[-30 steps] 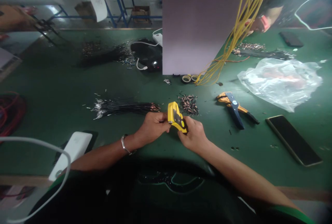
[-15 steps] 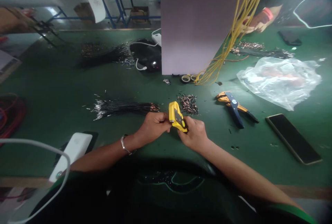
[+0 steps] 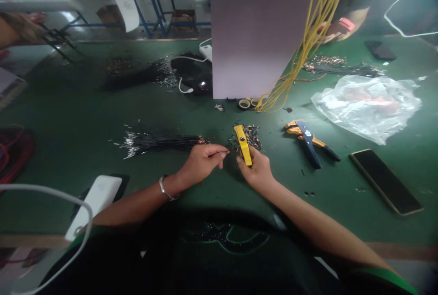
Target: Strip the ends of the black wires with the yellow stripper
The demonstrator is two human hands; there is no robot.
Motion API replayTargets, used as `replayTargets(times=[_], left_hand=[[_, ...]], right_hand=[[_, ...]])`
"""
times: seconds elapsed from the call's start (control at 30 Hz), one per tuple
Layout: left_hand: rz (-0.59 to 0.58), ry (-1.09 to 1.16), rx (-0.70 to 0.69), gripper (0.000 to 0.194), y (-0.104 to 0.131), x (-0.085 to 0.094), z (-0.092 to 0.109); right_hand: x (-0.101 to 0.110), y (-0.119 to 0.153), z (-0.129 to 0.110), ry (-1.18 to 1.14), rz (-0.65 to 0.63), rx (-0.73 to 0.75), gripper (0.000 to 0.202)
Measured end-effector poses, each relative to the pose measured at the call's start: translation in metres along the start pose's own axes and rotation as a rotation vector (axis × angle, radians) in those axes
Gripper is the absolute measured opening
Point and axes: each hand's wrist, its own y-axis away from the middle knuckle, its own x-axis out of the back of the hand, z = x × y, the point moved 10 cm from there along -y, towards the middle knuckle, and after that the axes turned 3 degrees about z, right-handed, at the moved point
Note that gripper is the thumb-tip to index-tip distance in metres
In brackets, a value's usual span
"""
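My right hand is closed around a yellow wire stripper, its head raised over a small pile of wire scraps. To the left of it, and apart from the tool, my left hand pinches a thin black wire; only a short dark end shows at the fingertips. Behind the left hand lies a bundle of black wires, silvery ends to the left and coppery ends to the right.
A blue-and-orange wire stripper, a phone and a clear plastic bag lie on the right. Yellow wires hang beside a tall pale panel. A white power bank is near my left forearm. A co-worker's hand is at back right.
The yellow wire stripper has come away from my left fingers and turned, its head now farther forward over the scraps. My left hand has stayed nearly in place, its pinching fingertips now visible.
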Motion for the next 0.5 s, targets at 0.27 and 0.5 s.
replayTargets(times=[0.27, 0.5], left_hand=[[0.013, -0.022, -0.002, 0.018, -0.006, 0.009, -0.001], [0.036, 0.054, 0.01, 0.014, -0.015, 0.032, 0.003]], right_hand=[[-0.007, 0.0, 0.017, -0.236, -0.051, -0.134, 0.014], [-0.012, 0.009, 0.009, -0.718, -0.376, -0.285, 0.023]])
